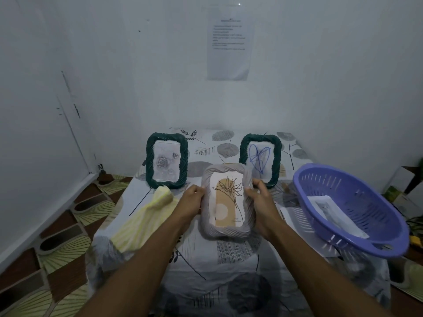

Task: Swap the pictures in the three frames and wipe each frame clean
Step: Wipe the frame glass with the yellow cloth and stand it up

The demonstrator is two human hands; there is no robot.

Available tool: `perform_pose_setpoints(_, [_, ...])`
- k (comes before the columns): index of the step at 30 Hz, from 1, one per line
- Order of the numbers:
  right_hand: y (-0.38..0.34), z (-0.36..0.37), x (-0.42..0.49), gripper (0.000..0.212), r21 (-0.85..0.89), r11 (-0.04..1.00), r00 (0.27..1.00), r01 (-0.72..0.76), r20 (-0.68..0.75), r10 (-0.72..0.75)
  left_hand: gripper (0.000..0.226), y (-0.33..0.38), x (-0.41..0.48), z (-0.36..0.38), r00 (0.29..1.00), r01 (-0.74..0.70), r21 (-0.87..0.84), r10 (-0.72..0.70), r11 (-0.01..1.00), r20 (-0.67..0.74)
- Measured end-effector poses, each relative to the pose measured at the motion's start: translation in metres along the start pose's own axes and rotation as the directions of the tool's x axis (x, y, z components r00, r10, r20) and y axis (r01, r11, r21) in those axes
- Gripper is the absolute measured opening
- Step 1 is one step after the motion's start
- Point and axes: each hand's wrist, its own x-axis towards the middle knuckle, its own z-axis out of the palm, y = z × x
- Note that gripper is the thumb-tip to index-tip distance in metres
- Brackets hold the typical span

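Purple basket [370, 197] holds one picture [332, 212] — left hand [192, 201], right hand [261, 199] grip grey frame [226, 232].

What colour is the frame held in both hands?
Pale grey frame with a twisted rope-like pattern, seen in the head view.

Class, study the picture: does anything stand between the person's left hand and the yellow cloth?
Nothing visible does. The yellow cloth lies on the tablecloth just left of the left hand, with no object between them. That hand grips the grey frame, as does the right hand.
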Motion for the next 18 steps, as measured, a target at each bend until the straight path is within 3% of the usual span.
perform_pose_setpoints(5, [-0.005, 0.008, 0.021, 0.017, -0.015, 1.000, 0.998, -0.013, 0.067, 0.014, 0.036, 0.005, 0.024, 0.000, 0.999, -0.004, -0.217, -0.007, 0.976, -0.047])
perform_pose_setpoints(12, [-0.022, 0.038, 0.069, 0.016, -0.087, 0.991, 0.992, 0.101, 0.088, -0.094, 0.035, 0.023, 0.066, -0.017, 0.993, -0.081, -0.272, 0.055, 0.959, -0.103])
perform_pose_setpoints(18, [-0.010, 0.044, 0.106, 0.017, -0.022, 0.998, 0.996, 0.066, 0.060, -0.064, 0.038, 0.017, 0.105, -0.014, 0.991, -0.079, -0.319, 0.040, 0.945, -0.126])
